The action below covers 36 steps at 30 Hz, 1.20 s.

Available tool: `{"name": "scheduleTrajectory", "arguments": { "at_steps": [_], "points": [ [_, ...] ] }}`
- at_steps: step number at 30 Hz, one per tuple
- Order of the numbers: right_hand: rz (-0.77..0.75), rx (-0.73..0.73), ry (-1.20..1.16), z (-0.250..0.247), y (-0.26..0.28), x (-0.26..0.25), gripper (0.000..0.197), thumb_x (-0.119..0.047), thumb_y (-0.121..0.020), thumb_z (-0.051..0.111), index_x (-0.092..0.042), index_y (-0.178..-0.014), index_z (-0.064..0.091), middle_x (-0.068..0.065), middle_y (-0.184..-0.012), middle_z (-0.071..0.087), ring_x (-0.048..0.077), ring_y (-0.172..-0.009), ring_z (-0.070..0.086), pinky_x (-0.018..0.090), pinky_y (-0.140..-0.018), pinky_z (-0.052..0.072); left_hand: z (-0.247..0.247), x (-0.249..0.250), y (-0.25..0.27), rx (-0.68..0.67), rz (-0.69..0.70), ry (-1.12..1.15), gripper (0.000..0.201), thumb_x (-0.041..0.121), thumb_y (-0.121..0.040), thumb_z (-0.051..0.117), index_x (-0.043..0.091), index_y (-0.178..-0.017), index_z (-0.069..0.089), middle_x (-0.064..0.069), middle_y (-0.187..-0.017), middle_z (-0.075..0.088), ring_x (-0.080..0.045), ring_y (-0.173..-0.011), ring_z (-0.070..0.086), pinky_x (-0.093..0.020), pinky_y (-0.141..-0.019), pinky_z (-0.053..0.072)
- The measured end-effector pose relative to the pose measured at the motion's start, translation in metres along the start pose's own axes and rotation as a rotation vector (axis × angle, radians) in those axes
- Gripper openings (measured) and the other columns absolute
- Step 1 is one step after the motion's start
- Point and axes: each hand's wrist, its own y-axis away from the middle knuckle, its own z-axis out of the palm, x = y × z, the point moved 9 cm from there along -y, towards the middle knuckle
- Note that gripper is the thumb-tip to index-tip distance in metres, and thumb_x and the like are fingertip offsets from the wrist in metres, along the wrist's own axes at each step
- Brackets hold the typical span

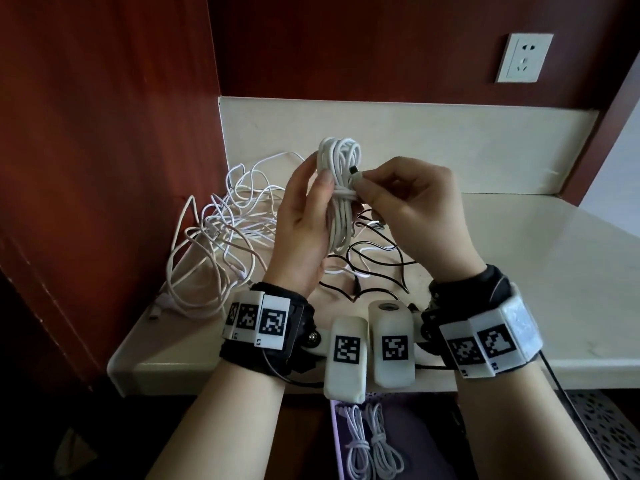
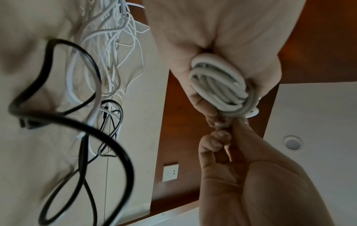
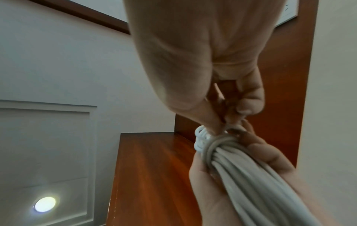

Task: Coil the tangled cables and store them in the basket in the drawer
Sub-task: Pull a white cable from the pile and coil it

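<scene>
Coiled white cable (image 1: 341,192) stands upright above the worktop (image 1: 519,254), held between both hands, its long loops cinched at the middle by a few turns of its own tail. The left hand (image 1: 304,223) grips the bundle, thumb pressed across the front just above the wrap and the fingers (image 2: 201,105) curled behind the loops. The right hand (image 1: 412,206) pinches the free plug end (image 1: 356,174) between thumb and forefinger, right at the wrap, with its other fingers curled in loosely. From the right wrist view the wrap turns sit tight round the strands, with the pinching fingertips (image 3: 245,107) touching them.

Behind and to the left of the hands lies a loose tangle of thin white cables (image 1: 221,230) on the worktop, some strands reaching its front edge. Directly under the hands a black cable (image 1: 374,268) loops over the surface. Below the worktop's front edge, a purple basket (image 1: 334,441) holds two small tied white coils (image 1: 369,445) lying side by side. A wall socket (image 1: 523,58) sits on the red-brown panel above.
</scene>
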Motion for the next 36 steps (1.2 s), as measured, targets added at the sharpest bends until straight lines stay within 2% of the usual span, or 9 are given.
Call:
{"name": "scheduleTrajectory", "arguments": {
  "at_steps": [4, 6, 9, 12, 17, 22, 26, 32, 36],
  "points": [
    [0.05, -0.045, 0.216, -0.003, -0.004, 0.011, 0.021, -0.001, -0.084, 0.062, -0.008, -0.064, 0.063, -0.005, -0.048, 0.059, 0.012, -0.046, 0.058, 0.029, -0.05, 0.05, 0.005, 0.0, 0.001, -0.065, 0.043, -0.163, 0.028, 0.021, -0.096, 0.047, 0.022, -0.124, 0.054, 0.008, -0.087, 0.071, -0.012, -0.084, 0.065, -0.034, -0.081, 0.052],
    [-0.077, -0.118, 0.471, 0.004, -0.004, 0.007, 0.019, 0.0, -0.08, 0.056, 0.0, -0.061, 0.058, 0.008, -0.052, 0.054, 0.029, -0.053, 0.054, 0.041, -0.054, 0.046, 0.01, -0.004, 0.001, -0.104, 0.022, -0.223, 0.028, 0.021, -0.097, 0.048, 0.022, -0.124, 0.055, 0.0, -0.083, 0.067, -0.016, -0.078, 0.06, -0.033, -0.075, 0.049],
    [-0.225, -0.18, 0.724, 0.018, -0.002, 0.0, 0.014, 0.005, -0.075, 0.053, 0.0, -0.062, 0.056, 0.01, -0.06, 0.045, 0.035, -0.056, 0.048, 0.041, -0.052, 0.04, 0.011, -0.01, 0.0, -0.124, -0.023, -0.252, 0.025, 0.023, -0.097, 0.048, 0.026, -0.12, 0.058, -0.01, -0.085, 0.061, -0.02, -0.078, 0.052, -0.034, -0.073, 0.042],
    [-0.187, -0.05, 0.445, 0.007, -0.004, -0.001, 0.012, 0.001, -0.078, 0.058, -0.003, -0.07, 0.066, 0.01, -0.068, 0.057, 0.025, -0.061, 0.054, 0.035, -0.057, 0.043, 0.007, -0.012, 0.001, -0.071, -0.095, -0.113, 0.034, 0.02, -0.101, 0.041, 0.006, -0.129, 0.054, -0.007, -0.087, 0.063, -0.018, -0.071, 0.057, -0.027, -0.066, 0.048],
    [0.046, 0.013, 0.113, -0.006, -0.005, 0.013, 0.014, -0.006, -0.081, 0.07, -0.02, -0.083, 0.071, -0.006, -0.083, 0.056, 0.009, -0.066, 0.056, 0.012, -0.061, 0.04, 0.009, -0.013, 0.003, -0.066, -0.149, -0.044, 0.039, 0.026, -0.103, 0.036, 0.0, -0.126, 0.054, -0.004, -0.075, 0.063, -0.015, -0.061, 0.057, -0.023, -0.056, 0.047],
    [0.061, 0.081, 0.059, -0.005, -0.006, 0.013, 0.015, -0.006, -0.081, 0.068, -0.021, -0.078, 0.069, -0.005, -0.082, 0.056, 0.013, -0.065, 0.061, 0.033, -0.063, 0.055, 0.01, -0.01, 0.005, -0.069, -0.157, -0.052, 0.037, 0.024, -0.103, 0.038, 0.003, -0.127, 0.055, -0.004, -0.078, 0.064, -0.014, -0.065, 0.058, -0.024, -0.059, 0.048],
    [0.229, 0.159, -0.13, -0.012, -0.001, 0.027, 0.01, 0.003, -0.081, 0.067, -0.006, -0.079, 0.069, 0.001, -0.085, 0.053, 0.002, -0.046, 0.056, 0.015, -0.047, 0.044, 0.012, -0.011, 0.007, -0.103, -0.137, -0.116, 0.034, 0.026, -0.1, 0.044, 0.013, -0.129, 0.057, -0.01, -0.093, 0.067, -0.02, -0.075, 0.063, -0.025, -0.065, 0.049],
    [0.259, 0.175, -0.089, -0.012, -0.001, 0.036, 0.036, -0.016, -0.078, 0.075, -0.021, -0.091, 0.043, 0.007, -0.098, 0.054, 0.019, -0.054, 0.055, 0.026, -0.049, 0.043, 0.009, -0.018, 0.007, -0.067, -0.205, -0.061, 0.034, 0.023, -0.102, 0.039, 0.005, -0.121, 0.06, -0.007, -0.084, 0.067, -0.015, -0.067, 0.062, -0.024, -0.06, 0.049],
    [0.354, 0.061, -0.144, -0.009, -0.002, 0.047, 0.028, -0.008, -0.084, 0.069, -0.013, -0.099, 0.047, 0.006, -0.1, 0.053, 0.011, -0.046, 0.053, 0.022, -0.044, 0.042, 0.007, -0.018, 0.007, -0.024, -0.202, -0.054, 0.027, 0.019, -0.1, 0.043, 0.006, -0.115, 0.062, -0.009, -0.078, 0.067, -0.018, -0.061, 0.062, -0.024, -0.058, 0.051]
  ]
}}
